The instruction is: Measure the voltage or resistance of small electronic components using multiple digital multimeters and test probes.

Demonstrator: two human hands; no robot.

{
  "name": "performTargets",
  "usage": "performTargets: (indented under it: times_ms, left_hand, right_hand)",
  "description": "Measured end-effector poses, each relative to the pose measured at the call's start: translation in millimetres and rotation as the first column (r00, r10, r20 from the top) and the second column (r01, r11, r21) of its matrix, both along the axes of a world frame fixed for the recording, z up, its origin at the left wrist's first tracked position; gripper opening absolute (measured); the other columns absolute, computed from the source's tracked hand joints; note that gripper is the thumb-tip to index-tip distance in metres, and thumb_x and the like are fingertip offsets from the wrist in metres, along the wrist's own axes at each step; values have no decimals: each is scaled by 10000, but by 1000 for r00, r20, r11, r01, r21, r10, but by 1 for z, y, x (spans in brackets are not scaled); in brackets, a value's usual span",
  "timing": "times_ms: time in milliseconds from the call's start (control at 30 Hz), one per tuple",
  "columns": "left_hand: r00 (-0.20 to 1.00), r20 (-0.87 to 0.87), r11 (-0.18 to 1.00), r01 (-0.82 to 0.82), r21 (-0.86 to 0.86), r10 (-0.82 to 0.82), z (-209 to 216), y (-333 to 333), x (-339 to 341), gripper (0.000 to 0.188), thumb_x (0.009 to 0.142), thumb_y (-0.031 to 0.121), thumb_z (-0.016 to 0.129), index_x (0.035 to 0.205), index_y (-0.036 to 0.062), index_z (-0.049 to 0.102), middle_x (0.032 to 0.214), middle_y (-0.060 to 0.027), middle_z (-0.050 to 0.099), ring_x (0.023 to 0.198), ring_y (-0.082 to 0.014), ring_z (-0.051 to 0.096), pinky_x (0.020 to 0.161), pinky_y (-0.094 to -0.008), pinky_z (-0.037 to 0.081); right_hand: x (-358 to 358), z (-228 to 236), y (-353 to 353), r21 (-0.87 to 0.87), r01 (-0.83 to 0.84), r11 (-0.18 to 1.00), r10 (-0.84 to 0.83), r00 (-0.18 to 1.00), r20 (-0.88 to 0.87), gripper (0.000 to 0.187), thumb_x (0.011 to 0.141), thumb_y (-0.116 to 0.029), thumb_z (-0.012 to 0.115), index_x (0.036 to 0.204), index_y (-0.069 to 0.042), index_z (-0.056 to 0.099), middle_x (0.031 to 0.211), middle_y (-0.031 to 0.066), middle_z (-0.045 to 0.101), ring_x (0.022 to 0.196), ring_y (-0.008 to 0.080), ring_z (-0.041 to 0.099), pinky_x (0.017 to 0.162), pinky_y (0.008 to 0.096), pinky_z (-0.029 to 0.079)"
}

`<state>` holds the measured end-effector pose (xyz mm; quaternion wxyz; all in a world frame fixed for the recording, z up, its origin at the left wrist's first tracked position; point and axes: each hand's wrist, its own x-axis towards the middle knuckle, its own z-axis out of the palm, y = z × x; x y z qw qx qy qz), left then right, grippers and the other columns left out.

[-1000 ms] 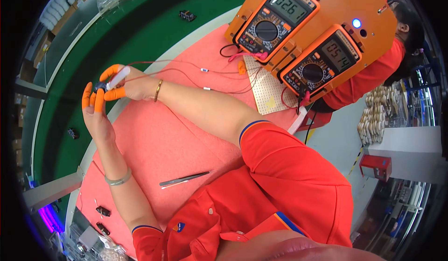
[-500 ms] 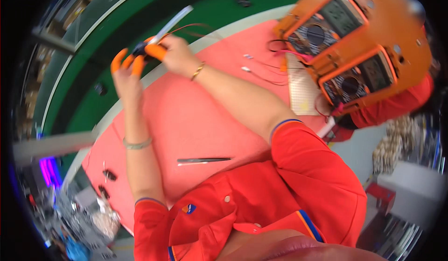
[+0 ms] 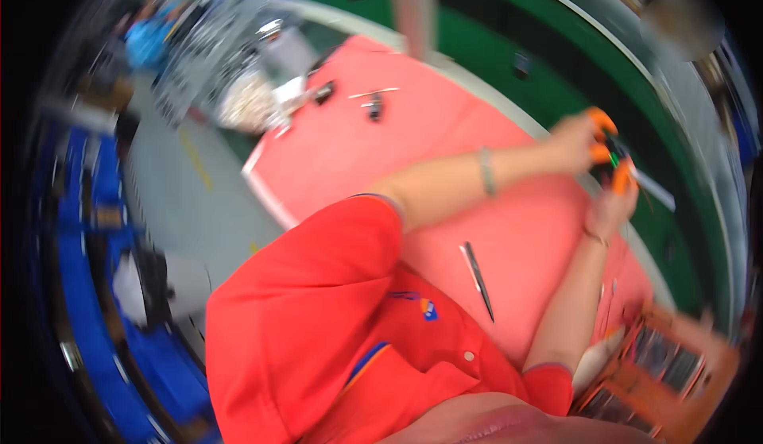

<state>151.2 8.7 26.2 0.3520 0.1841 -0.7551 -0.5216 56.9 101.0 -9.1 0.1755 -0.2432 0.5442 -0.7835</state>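
Observation:
Over the far right edge of the pink mat, both hands come together on a small black device. A green glint shows on it. My left hand, with orange finger covers and a pale bangle on the wrist, is closed on its near-left side. My right hand, also with orange covers and a thin bracelet, grips its lower end. A white strip sticks out past the right fingers; blur hides how it joins the device. Dark tweezers lie on the mat beside a thin pale stick.
Small black parts lie on the mat's far left, near a clear bag of pale pieces. A green conveyor belt curves behind, carrying dark parts. A post stands at the mat's far edge. An orange meter stand is lower right.
The view has swung left, so the mat's left end shows and the meter stand has moved to the lower right. Both hands still hold the black device.

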Motion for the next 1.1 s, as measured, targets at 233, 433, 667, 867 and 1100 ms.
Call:
performTargets:
  times_ms: [233,433,667,867,1100]
  left_hand:
    - [999,23,998,39,46,-40,16,3,21,326,682,75,578,981,-4,474,807,-143,558,755,-241,553,672,-300,440]
    - [959,209,973,213,-93,-191,51,-1,107,274,679,47,571,945,3,520,829,-131,568,801,-249,551,704,-303,435]
    - [978,-75,954,-206,-218,194,81,-28,289,218,675,45,582,888,41,539,785,-67,541,791,-163,550,659,-264,444]
    - [681,-281,716,-698,32,676,70,-113,447,297,711,-6,579,991,-29,482,902,-111,550,840,-163,551,746,-256,456]
    - [324,-79,326,-846,423,943,12,-215,578,248,711,51,592,946,32,516,775,-53,579,696,-113,559,478,-196,393]
  right_hand:
    - [9,9,8,-298,-279,913,335,929,157,265,837,-169,453,1050,-12,468,991,88,524,918,183,488,827,316,374]
    - [-53,-18,20,-481,-419,770,572,787,229,266,852,-210,422,1048,-36,467,975,80,531,893,169,484,826,308,363]
    - [-41,-22,15,-58,-255,965,261,951,163,285,872,-209,366,1075,-27,449,981,85,518,832,171,488,779,301,383]
    - [-49,-27,13,29,-227,973,225,971,80,256,865,-178,375,1057,-28,454,973,89,526,834,171,501,766,299,397]
    - [-53,-32,11,92,-165,982,163,986,35,241,862,-166,388,1050,-28,453,971,95,526,843,176,508,766,296,403]
